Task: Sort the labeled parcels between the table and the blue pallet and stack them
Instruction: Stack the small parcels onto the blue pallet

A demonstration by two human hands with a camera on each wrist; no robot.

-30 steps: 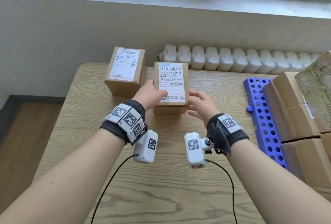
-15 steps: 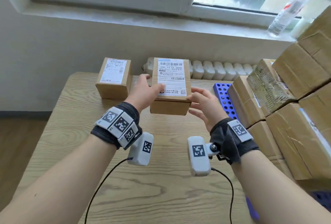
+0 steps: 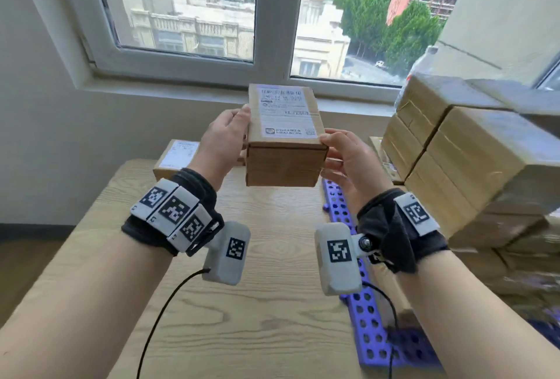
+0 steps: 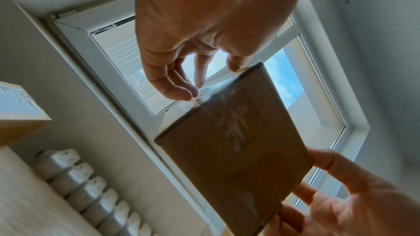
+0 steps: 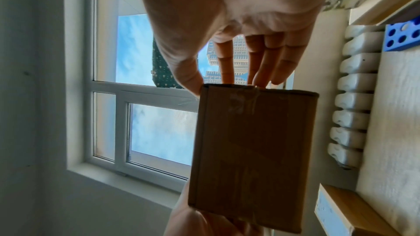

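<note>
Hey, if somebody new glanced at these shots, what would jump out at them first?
A labeled parcel held up in front of the window, the left hand and right hand gripping its sides. To the right, a tall stack of boxes stands on the blue pallet; another parcel sits on the table.

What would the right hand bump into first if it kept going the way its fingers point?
The right hand already touches the box it helps hold. Beyond that, probably the window, though depth is unclear.

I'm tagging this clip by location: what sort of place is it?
Likely a small upper-floor room used for parcel sorting: labeled parcel held up, stacked cardboard boxes on a blue pallet, window overlooking city buildings.
</note>
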